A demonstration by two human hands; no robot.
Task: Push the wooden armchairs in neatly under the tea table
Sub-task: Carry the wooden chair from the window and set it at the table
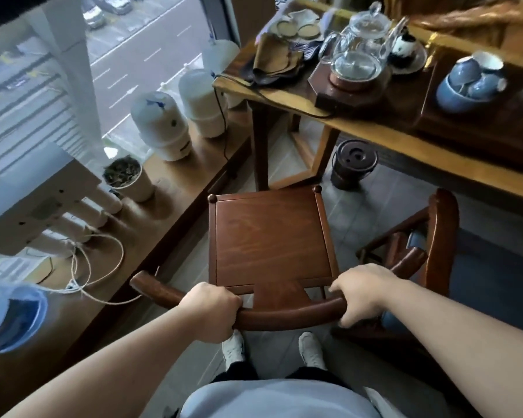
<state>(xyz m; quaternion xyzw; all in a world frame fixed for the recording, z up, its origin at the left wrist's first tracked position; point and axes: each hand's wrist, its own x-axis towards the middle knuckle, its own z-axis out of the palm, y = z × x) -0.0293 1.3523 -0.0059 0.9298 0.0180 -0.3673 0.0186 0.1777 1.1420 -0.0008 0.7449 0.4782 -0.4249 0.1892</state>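
Observation:
A dark wooden armchair stands right in front of me, its square seat facing the tea table. My left hand grips the left part of its curved back rail. My right hand grips the right part of the same rail. The seat's front edge sits just short of the table's near leg. A second wooden armchair stands close on the right, its back almost touching the first chair's arm. The table carries a glass teapot and blue cups.
A low wooden ledge runs along the window on the left, holding white canisters, a pot of leaves and a loose cord. A dark round bucket stands on the tiled floor under the table. My feet are behind the chair.

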